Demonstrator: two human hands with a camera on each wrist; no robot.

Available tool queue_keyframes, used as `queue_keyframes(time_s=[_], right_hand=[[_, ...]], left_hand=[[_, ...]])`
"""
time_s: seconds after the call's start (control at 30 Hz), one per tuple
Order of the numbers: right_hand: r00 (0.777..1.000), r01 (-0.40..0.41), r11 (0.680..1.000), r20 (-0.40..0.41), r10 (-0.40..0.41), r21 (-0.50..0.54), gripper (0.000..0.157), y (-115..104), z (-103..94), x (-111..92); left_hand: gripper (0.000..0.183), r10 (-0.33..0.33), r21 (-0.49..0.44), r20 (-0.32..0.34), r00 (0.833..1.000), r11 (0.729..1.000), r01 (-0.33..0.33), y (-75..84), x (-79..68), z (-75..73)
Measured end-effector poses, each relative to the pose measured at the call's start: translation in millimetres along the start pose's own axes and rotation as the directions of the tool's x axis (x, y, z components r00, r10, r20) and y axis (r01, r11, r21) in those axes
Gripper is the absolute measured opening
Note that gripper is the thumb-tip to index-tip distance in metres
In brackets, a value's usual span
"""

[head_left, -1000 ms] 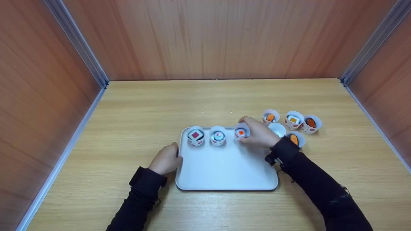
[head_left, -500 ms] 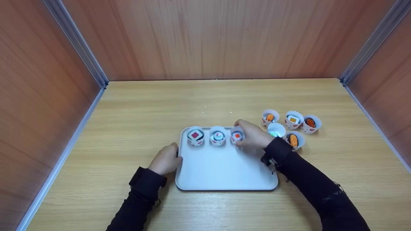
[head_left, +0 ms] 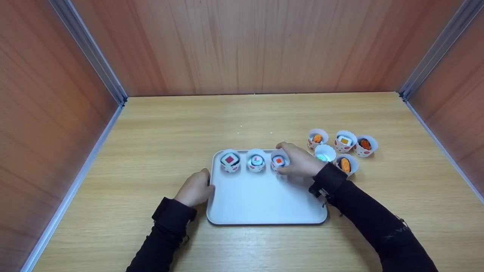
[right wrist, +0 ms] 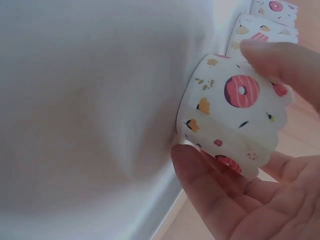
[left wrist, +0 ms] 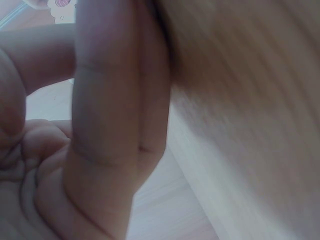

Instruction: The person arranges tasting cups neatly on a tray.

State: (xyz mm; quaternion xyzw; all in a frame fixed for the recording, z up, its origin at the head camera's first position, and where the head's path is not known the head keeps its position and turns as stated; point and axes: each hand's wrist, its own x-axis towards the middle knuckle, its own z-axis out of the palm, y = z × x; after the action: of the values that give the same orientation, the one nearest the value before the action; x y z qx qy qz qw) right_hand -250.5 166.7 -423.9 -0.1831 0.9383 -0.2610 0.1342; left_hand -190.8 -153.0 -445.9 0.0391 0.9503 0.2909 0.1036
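Observation:
A white rectangular tray lies on the wooden table, its left edge held by my left hand, thumb over the rim. My right hand grips a paper baking cup printed with donuts, thumb and fingers on opposite sides. Inside that cup is a sushi-like piece with an orange-red square centre. The cup's base meets the tray near its far edge. In line to its left stand two similar cups, one with a dark-red diamond piece, the other with a pale round piece.
Right of the tray, several more paper cups stand on the table: one with an orange piece, one with a yellow-centred piece, one with a dark reddish piece. Wooden panels enclose the back and sides.
My right hand has moved slightly left with its cup, closer to the two standing cups, then stayed nearly still. The left hand and the tray have kept their place.

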Motion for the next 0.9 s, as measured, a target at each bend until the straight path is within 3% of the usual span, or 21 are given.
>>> queue_keyframes(time_s=[0.33, 0.6, 0.9], right_hand=[[0.99, 0.067, 0.997, -0.124, -0.071, -0.028, 0.108, 19, -28.4, -42], [0.974, -0.001, 0.996, -0.225, -0.018, -0.084, 0.117, 55, -44.8, -83], [0.959, -0.121, 0.993, -0.255, 0.12, 0.011, 0.115, 93, -44.5, -111]], left_hand=[[0.007, -0.024, -0.035, 0.038, 0.999, 0.999, 0.025, 0.0, 0.1, -0.6], [0.006, -0.023, -0.021, 0.028, 0.999, 0.999, 0.024, -1.2, -0.4, -1.7], [0.008, -0.002, 0.005, 0.017, 1.0, 1.0, 0.001, -1.3, -0.3, -2.1]])
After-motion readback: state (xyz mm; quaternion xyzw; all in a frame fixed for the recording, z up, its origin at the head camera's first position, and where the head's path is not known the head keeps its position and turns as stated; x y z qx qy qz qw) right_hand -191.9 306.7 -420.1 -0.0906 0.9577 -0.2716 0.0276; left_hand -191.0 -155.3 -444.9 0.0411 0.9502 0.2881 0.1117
